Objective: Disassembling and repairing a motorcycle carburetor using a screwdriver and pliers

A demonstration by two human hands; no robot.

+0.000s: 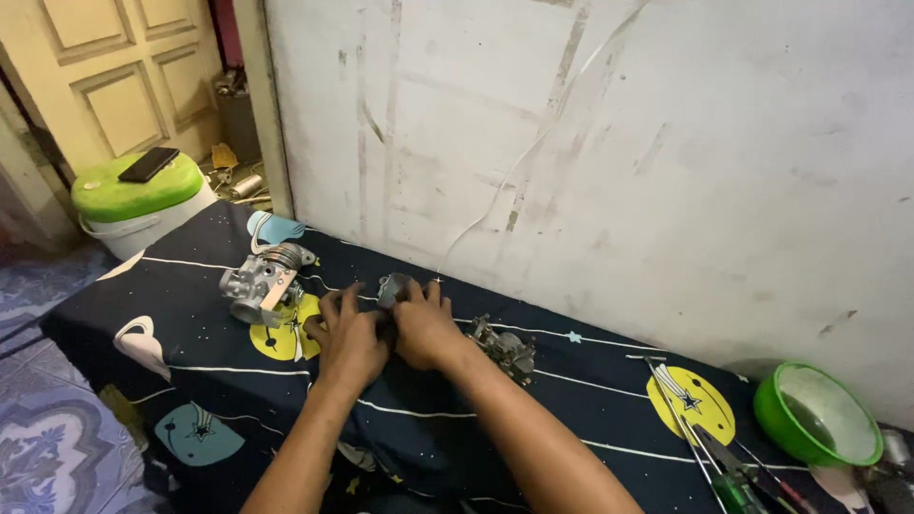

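On the dark space-print cloth (238,381), both hands meet over one part: the left hand (350,338) and right hand (427,328) curl their fingers around a small grey metal engine piece (392,287), gripping it between them. Just right of the right hand lies another grey metal assembly (503,347); left of the left hand sits a silver carburettor body (262,281). Farther right, screwdrivers (733,466) and a green plastic bowl (817,414). The parts lie separated, so I'd judge the work mid-way.
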